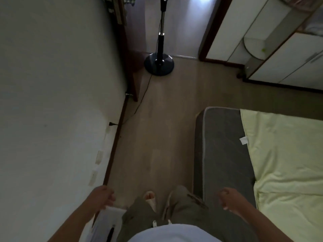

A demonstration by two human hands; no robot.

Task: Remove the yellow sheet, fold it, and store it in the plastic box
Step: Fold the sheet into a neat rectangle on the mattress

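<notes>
The yellow sheet (pixel 286 165) covers the right part of a grey mattress (pixel 223 147), pulled back from the mattress's near left strip; a small white tag shows at its edge. My left hand (pixel 103 196) hangs near the wall with fingers loosely curled, holding nothing. My right hand (pixel 229 198) hovers over the bare grey strip of mattress, fingers loosely curled and empty, a short way left of the sheet's edge. No plastic box is in view.
A standing fan (pixel 159 64) with a round black base stands ahead on the wooden floor, its cord running to a wall plug (pixel 112 124). White wardrobe doors (pixel 279 55) fill the far right. A wall runs along the left. A white object (pixel 110 222) sits by my left leg.
</notes>
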